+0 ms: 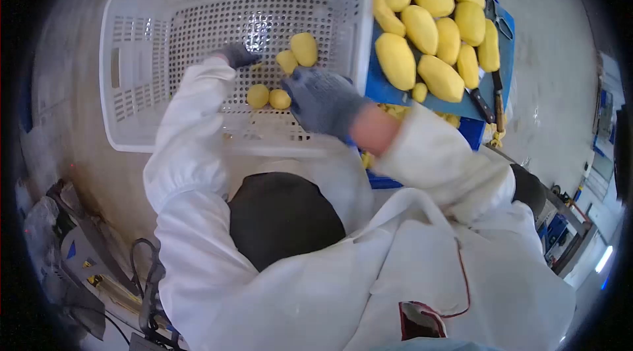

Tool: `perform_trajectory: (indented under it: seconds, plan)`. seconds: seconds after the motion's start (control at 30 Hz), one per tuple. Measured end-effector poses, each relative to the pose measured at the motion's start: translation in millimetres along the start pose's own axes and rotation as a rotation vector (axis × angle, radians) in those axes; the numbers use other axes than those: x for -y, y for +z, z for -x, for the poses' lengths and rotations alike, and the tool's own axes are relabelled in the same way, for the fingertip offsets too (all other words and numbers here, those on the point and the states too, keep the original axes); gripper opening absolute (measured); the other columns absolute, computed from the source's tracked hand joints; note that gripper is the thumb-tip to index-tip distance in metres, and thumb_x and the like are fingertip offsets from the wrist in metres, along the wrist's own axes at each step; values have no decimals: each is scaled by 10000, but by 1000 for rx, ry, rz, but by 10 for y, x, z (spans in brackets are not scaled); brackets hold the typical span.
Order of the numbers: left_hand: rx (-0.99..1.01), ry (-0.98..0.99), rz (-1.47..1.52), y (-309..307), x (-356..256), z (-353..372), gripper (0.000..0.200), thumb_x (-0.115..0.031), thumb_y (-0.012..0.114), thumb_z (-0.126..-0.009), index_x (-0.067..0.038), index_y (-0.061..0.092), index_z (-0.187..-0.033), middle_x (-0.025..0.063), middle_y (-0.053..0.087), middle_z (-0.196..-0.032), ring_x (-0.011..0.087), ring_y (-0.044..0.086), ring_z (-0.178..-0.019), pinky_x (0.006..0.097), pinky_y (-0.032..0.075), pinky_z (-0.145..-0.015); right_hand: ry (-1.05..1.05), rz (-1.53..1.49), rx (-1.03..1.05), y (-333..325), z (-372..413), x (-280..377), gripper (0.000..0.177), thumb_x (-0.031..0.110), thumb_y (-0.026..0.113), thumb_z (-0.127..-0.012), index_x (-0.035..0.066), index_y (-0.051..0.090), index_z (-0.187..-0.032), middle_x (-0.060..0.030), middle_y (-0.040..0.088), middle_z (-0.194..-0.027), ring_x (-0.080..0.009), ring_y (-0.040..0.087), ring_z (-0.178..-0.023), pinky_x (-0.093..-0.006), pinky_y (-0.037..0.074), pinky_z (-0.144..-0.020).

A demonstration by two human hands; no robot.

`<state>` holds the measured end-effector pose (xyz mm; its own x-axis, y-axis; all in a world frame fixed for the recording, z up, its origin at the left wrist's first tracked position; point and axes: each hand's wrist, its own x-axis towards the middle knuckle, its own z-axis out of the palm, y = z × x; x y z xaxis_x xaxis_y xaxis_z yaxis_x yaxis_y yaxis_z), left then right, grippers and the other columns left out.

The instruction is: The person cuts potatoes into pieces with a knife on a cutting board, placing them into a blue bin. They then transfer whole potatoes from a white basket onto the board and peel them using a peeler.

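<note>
My left hand (239, 55), in a dark grey glove, is low inside the white perforated crate (184, 125). Its fingers look bunched, with a small yellow scrap (256, 66) by their tips; what they hold is hidden. My right hand (324, 100), also in a grey glove, reaches in from the right. Its fingers stretch leftward among the peeled potatoes, beside a small potato (279, 99). Another small potato (258, 95) lies left of that one. Above them rest a larger potato (304, 49) and a smaller potato (286, 61).
On the right, a blue board (389, 92) bears several large peeled potatoes (395, 61). Scissors (504, 24) and dark-handled knives (481, 105) lie at its right edge. Yellow peelings (366, 159) show below the board. A round black surface (283, 219) stands in front of me.
</note>
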<state>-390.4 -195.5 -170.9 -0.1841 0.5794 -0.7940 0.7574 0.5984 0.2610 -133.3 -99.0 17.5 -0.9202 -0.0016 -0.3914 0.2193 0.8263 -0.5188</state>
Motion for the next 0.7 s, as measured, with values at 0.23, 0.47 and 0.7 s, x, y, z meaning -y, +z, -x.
perform_trajectory:
  seconds: [0.23, 0.47, 0.7]
  plan:
    - [-8, 382, -109, 1021, -14, -373, 401, -417, 630, -814, -100, 686, -1053, 174, 680, -952, 320, 646, -903, 433, 501, -833, 713, 52, 218, 1152, -1527, -802, 871, 560, 646, -760, 234, 304, -1491, -356, 150, -1504, -535, 265, -1357, -627, 365, -1000]
    - [-94, 743, -11, 1260, 346, -628, 353, -320, 685, -788, -170, 688, -1108, 160, 668, -1040, 283, 634, -997, 411, 496, -859, 631, 203, 130, 1810, -1807, -1106, 885, 561, 668, -749, 174, 341, -1475, -265, 305, -1461, -458, 441, -1234, -578, 398, -970]
    - [21, 560, 482, 868, 796, -494, 435, -238, 697, -772, -76, 633, -1171, 143, 621, -1164, 250, 601, -1082, 361, 481, -932, 787, -16, -98, 1304, -1798, -909, 692, 529, 713, -713, 67, 597, -1215, -186, 575, -1265, -351, 562, -1140, -458, 400, -1012]
